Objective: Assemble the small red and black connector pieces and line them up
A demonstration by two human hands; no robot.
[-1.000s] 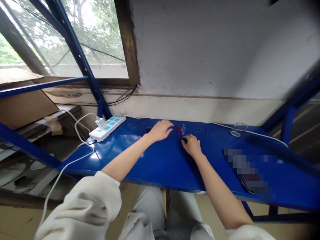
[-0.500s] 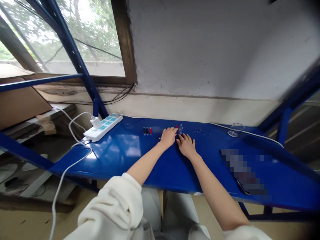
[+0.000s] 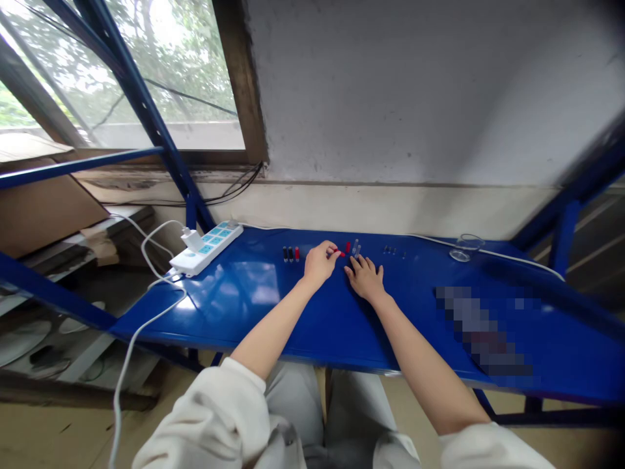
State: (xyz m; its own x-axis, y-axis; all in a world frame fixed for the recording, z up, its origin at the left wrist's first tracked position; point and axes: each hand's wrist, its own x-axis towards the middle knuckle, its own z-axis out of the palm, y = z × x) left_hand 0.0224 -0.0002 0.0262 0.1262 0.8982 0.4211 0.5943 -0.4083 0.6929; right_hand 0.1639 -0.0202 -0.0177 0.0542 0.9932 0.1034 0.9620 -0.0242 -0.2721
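Near the middle of the blue table, my left hand (image 3: 319, 263) pinches a small red piece (image 3: 337, 253) at its fingertips. My right hand (image 3: 366, 277) lies with its fingers spread, its fingertips close to clear tubes (image 3: 356, 247). A red tube (image 3: 348, 247) stands just left of the clear ones. Left of my left hand, two dark tubes (image 3: 288, 254) and another red tube (image 3: 297, 254) form a short row. Several tiny clear pieces (image 3: 389, 250) sit to the right, beyond my right hand.
A white power strip (image 3: 208, 249) with a plug and cables lies at the table's left. A clear cup (image 3: 460, 256) is at the back right by a white cable. Nearer on the right is a blurred-out object (image 3: 483, 332). Blue frame posts (image 3: 566, 238) rise at both sides.
My left hand has drawn slightly left and its fingers have closed on the small red piece. The red tube beside the clear ones is now fully visible. My right hand has barely moved.
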